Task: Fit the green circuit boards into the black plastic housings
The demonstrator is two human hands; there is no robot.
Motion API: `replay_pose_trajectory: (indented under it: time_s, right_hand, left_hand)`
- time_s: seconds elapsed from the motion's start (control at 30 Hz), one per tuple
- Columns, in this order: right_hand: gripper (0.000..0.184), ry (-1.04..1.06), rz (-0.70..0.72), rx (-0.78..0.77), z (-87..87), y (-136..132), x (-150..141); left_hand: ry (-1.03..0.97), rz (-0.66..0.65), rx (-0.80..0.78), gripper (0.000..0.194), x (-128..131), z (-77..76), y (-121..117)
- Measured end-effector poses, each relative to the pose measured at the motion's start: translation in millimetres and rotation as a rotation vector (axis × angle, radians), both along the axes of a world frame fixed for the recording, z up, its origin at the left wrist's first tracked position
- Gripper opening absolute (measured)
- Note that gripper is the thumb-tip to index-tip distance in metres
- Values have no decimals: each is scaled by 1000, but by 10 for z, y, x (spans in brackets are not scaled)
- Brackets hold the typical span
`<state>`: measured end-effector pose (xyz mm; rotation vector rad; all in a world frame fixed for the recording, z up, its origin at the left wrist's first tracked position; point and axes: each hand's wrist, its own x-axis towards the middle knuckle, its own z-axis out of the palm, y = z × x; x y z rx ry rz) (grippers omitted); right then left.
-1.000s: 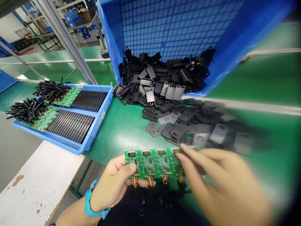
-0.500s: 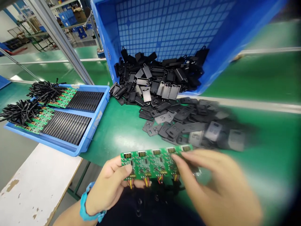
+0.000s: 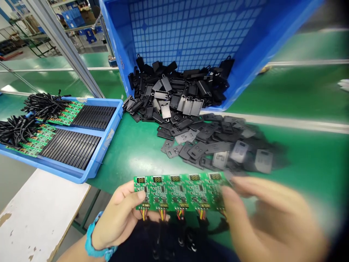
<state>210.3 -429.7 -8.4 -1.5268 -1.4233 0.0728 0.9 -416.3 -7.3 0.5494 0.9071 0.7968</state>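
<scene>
My left hand [image 3: 122,209] grips the left end of a row of several joined green circuit boards [image 3: 177,193], thumb on the face and fingers behind. Each board has a small two-digit display at the top and red, yellow and black wires at its lower edge. Dark cables [image 3: 181,236] hang below, partly lost against dark clothing. My right hand [image 3: 272,214], blurred, is at the row's right end. Its thumb overlaps the last board and the forefinger is stretched out, a gap between them. Whether it presses on the board I cannot tell.
Behind the boards lie loose flat black covers [image 3: 196,149]. A tipped blue crate [image 3: 245,72] spills black plastic cases [image 3: 177,91]. On the left, a blue tray [image 3: 89,173] holds rows of black cases, boards and bundled cables. A white board [image 3: 40,211] lies at lower left.
The view has shifted slightly, carrying the scene leftwards. My right hand has moved from over the fourth board to the row's right end, uncovering more of it. My left hand keeps its grip.
</scene>
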Motion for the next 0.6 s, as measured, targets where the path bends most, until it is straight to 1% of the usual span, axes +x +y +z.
replay_pose_trajectory:
  time_s: [0.07,0.13,0.27,0.33,0.4,0.47,0.53,0.6]
  right_hand:
    - [22,157,-39,-50,-45,-13,8]
    - [28,289,-60,-101,-54,-25,-12]
    - [32,491,-96,-102,53,-44,-129]
    - [32,529,-105,-95,118,-50,-185]
    - [31,514,-110,-101,145,-54,-207]
    - [27,459,-109,-112,130,-53,-181]
    - [24,336,-34,-97,89,-45,-112]
    - [25,171,81,-80,52,-27,-25]
  left_hand:
    - [5,9,-1,25,-5,-3,3]
    - [9,18,-1,28,-6,0,9]
    - [31,25,-8,26,-1,12,22]
    - [43,23,-14,21,2,13,27]
    - [57,20,-22,17,5,10,30]
    - [75,12,-27,16,6,8,32]
    - [90,3,-26,17,5,7,35]
    - [96,6,-20,18,3,6,39]
